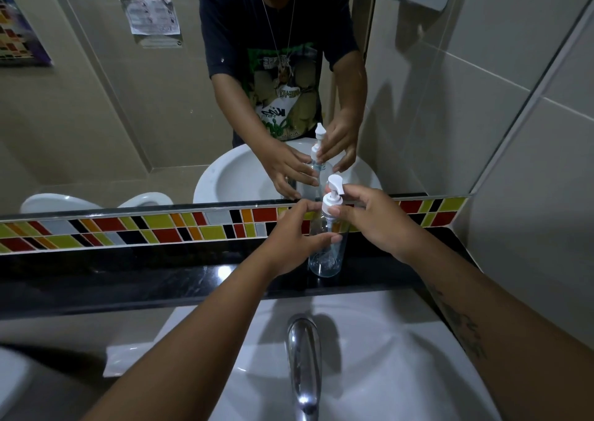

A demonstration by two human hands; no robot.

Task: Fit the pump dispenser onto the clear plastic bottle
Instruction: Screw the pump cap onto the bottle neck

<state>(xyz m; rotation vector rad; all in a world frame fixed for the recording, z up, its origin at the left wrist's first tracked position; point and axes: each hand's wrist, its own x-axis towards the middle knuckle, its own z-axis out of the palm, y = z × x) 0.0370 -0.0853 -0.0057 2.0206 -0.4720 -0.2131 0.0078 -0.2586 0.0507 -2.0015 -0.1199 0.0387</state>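
Black worktop [160, 279] behind basin: your left hand [291, 243] pinches clear plastic bottle [324, 247] upright; right hand [373, 221] pinches pump dispenser [332, 200] collar at neck. Keep it square w/ threads, twist gently.

The left hand [297, 240] covers the nine o'clock flank of the clear plastic bottle [324, 259], and the right hand's [376, 221] fingertips hide the three o'clock side of the pump dispenser [332, 197] collar, so whether the collar is seated on the neck cannot be told. The faucet [304, 366] is cut off at six o'clock by the frame edge. Print on the paper notice [151, 17] at eleven o'clock is too small to read. The poster [16, 31] at ten o'clock is cropped.
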